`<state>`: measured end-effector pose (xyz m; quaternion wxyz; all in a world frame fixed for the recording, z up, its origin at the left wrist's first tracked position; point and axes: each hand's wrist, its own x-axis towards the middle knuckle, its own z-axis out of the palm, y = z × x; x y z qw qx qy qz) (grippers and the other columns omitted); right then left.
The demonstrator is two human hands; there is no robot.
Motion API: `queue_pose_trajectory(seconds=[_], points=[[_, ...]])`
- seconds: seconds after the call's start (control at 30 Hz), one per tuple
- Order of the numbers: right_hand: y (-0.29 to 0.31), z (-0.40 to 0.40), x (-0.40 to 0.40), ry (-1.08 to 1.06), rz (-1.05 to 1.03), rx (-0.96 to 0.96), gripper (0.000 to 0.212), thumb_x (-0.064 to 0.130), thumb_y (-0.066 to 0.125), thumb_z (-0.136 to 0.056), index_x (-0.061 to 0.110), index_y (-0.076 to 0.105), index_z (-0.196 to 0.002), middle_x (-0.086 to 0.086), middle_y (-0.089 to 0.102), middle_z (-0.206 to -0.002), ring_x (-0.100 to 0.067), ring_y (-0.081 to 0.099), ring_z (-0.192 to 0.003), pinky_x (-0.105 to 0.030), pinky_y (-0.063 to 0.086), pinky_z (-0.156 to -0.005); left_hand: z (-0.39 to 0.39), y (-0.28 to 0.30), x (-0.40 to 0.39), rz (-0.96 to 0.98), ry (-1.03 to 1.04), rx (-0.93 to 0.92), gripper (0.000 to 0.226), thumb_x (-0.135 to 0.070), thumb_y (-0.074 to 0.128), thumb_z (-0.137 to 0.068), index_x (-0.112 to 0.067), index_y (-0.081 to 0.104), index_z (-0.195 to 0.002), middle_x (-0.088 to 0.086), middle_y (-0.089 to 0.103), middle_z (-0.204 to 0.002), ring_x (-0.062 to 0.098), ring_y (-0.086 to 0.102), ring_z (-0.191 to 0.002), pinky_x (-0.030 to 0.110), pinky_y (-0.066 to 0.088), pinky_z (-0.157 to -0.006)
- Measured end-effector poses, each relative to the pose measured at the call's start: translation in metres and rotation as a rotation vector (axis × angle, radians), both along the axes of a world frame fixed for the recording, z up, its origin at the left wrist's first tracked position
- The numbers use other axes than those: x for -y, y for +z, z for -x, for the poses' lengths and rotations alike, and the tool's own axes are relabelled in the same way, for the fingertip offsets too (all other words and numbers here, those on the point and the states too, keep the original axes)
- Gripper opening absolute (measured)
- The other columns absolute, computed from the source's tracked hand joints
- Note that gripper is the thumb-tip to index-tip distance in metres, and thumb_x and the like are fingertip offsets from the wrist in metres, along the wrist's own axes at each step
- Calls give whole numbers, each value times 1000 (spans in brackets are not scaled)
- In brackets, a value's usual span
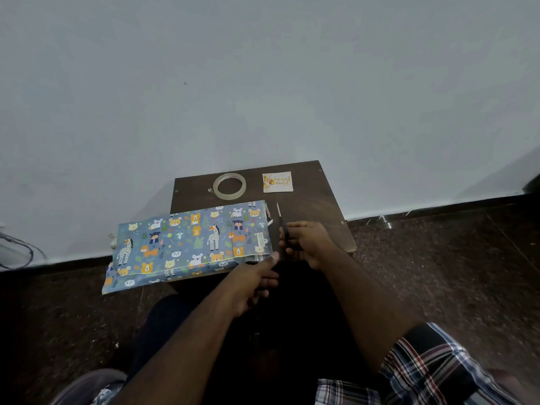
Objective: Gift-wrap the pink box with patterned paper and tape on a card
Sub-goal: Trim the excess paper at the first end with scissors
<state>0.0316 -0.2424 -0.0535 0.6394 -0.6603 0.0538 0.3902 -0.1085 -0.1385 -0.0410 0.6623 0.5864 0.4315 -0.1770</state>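
While the right hand (306,244) grips scissors (283,229) pointing away | wrapped box (187,244) just left, lying crosswise | left hand (254,283) loosely curled, thumb touching its near-right corner | right hand's closer

The card (277,182) bears gold lettering, too small to read.

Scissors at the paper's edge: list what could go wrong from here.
1. The left hand touches the patterned paper close to the scissors that the right hand grips; a slip could nick a finger.
2. The paper overhangs the small table, so it may sag and tear unevenly.
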Motion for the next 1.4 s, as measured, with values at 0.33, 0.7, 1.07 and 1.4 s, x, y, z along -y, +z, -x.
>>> queue_pose_trajectory(seconds=[0.33, 0.7, 1.07, 1.4], points=[[-5, 19, 7, 81, 42, 12, 21, 5, 64, -93, 0, 67, -114, -11, 72, -85, -16, 66, -62, -25, 51, -48, -35, -4, -31, -1435, -911, 88, 54, -52, 40, -100, -33, 37, -150, -9, 40, -157, 29, 27, -146, 54, 23, -111], [-11, 17, 5, 69, 52, 17, 21, 5, 65, -91, -1, 68, -111, -6, 71, -75, -13, 64, -57, -23, 48, -46, -42, -2, -40, -1269, -878, 57, 44, -46, 30, -104, -32, 50, -141, -8, 49, -149, 24, 33, -146, 57, 18, -111], [-3, 1, -7, 126, 14, -14, 17, 6, 62, -96, 0, 68, -111, -12, 71, -87, -15, 65, -63, -24, 49, -46, -79, 15, -176, -905, -880, -206, 95, -29, 88, -77, -11, 33, -151, 13, 49, -148, 32, 59, -119, 44, 55, -95], [-13, -7, -14, 95, -17, -33, 10, 9, 66, -93, 7, 73, -101, -7, 72, -81, -17, 65, -67, -25, 49, -50, -115, 22, -187, -772, -1057, -278, 100, -30, 96, -63, -15, 40, -145, 6, 53, -140, 28, 56, -123, 42, 52, -101]])
